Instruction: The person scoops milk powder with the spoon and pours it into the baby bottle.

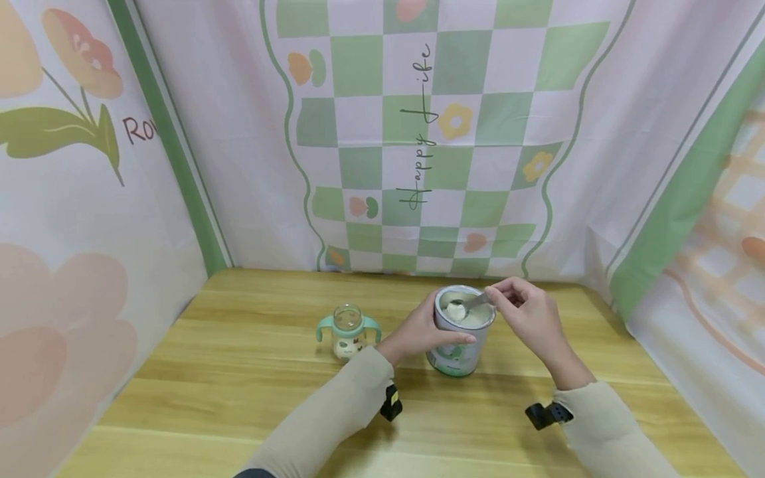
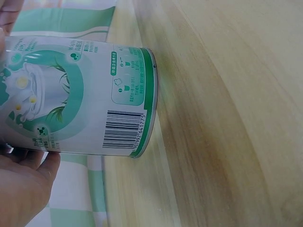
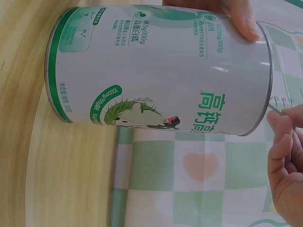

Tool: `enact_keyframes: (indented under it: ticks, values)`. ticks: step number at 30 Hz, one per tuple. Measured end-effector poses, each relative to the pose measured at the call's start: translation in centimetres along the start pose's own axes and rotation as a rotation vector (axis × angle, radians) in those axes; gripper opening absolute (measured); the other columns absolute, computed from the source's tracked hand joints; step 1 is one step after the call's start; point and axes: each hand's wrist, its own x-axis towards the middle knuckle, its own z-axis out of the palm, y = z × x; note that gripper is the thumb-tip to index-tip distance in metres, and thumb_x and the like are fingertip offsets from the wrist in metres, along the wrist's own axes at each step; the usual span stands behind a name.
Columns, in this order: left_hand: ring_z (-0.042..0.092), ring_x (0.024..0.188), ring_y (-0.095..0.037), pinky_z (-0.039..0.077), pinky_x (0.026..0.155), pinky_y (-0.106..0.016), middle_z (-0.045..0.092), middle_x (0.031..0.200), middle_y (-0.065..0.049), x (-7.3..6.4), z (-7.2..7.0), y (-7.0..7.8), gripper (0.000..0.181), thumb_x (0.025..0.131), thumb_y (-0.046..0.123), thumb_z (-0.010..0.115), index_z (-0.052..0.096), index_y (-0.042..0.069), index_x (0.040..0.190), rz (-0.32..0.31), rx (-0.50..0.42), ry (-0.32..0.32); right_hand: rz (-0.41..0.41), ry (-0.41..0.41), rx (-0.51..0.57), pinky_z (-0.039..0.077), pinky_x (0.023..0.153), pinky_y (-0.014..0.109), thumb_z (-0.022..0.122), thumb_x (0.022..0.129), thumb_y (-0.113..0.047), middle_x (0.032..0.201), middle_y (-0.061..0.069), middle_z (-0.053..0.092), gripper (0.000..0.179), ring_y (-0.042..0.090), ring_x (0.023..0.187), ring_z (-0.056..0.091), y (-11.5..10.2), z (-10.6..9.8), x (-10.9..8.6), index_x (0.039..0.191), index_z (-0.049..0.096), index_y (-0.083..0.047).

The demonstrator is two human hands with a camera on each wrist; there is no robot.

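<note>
A white and green milk powder can [image 1: 457, 355], its top off, stands at the right of centre on the wooden table. My left hand [image 1: 418, 328] grips it around the side near the rim, thumb across the front. In the left wrist view the can's [image 2: 94, 94] barcode side shows. My right hand [image 1: 528, 315] pinches the handle of a scoop [image 1: 477, 301] between thumb and fingertips at the rim. The scoop's bowl is inside the can, with pale powder at it. In the right wrist view my right hand [image 3: 286, 161] holds the thin handle beside the rim.
Left of the can stands a clear baby bottle [image 1: 348, 335] with two mint-green handles and no lid on it. The wooden table [image 1: 239, 372] ends at a checked curtain [image 1: 406, 166] at the back, and printed curtains hang on both sides.
</note>
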Motion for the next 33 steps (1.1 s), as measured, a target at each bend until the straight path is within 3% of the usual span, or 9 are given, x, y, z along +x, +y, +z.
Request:
enact_keyframes:
  ticks: [8,12,17,22,33]
  values:
    - [0.055,0.116,-0.007,0.045,0.100,-0.037,0.053,0.132,0.013,0.0,0.0,-0.3,0.080,0.081,0.033,0.087,0.038,0.034,0.144,-0.010,0.016,0.007,0.143,0.010,0.055,0.043,0.047,0.021,0.066,0.099,-0.029,0.079,0.014,0.070,0.027,0.011,0.059,0.058,0.4,-0.4,-0.1,0.093,0.071,-0.003]
    - [0.055,0.116,-0.006,0.045,0.100,-0.037,0.053,0.131,0.013,0.0,0.0,-0.3,0.082,0.080,0.033,0.087,0.037,0.033,0.145,-0.022,0.016,0.022,0.263,-0.002,0.112,0.051,0.055,0.020,0.065,0.100,-0.033,0.083,0.013,0.072,0.034,0.009,0.066,0.064,0.5,-0.6,-0.1,0.096,0.069,0.000]
    - [0.055,0.115,-0.006,0.045,0.100,-0.038,0.053,0.130,0.014,0.1,0.1,-0.5,0.084,0.078,0.036,0.088,0.037,0.033,0.146,-0.051,0.027,0.048,0.378,-0.021,0.242,0.054,0.060,0.021,0.066,0.099,-0.034,0.081,0.006,0.071,0.041,0.009,0.068,0.063,0.5,-1.0,0.0,0.103,0.067,0.007]
    - [0.055,0.115,-0.006,0.045,0.100,-0.040,0.052,0.130,0.013,0.0,0.0,-0.2,0.088,0.077,0.038,0.089,0.036,0.030,0.147,-0.099,0.047,0.071,0.406,-0.025,0.339,0.054,0.061,0.020,0.066,0.099,-0.032,0.079,-0.004,0.069,0.043,0.008,0.068,0.061,0.7,-1.0,0.1,0.104,0.064,0.011]
    - [0.054,0.116,-0.007,0.045,0.100,-0.039,0.050,0.133,0.011,-0.1,0.1,-0.1,0.089,0.077,0.036,0.089,0.036,0.029,0.148,-0.106,0.039,0.076,0.458,-0.034,0.369,0.053,0.061,0.020,0.066,0.099,-0.027,0.076,-0.007,0.068,0.038,0.008,0.068,0.061,1.6,-0.7,-0.4,0.102,0.063,0.010]
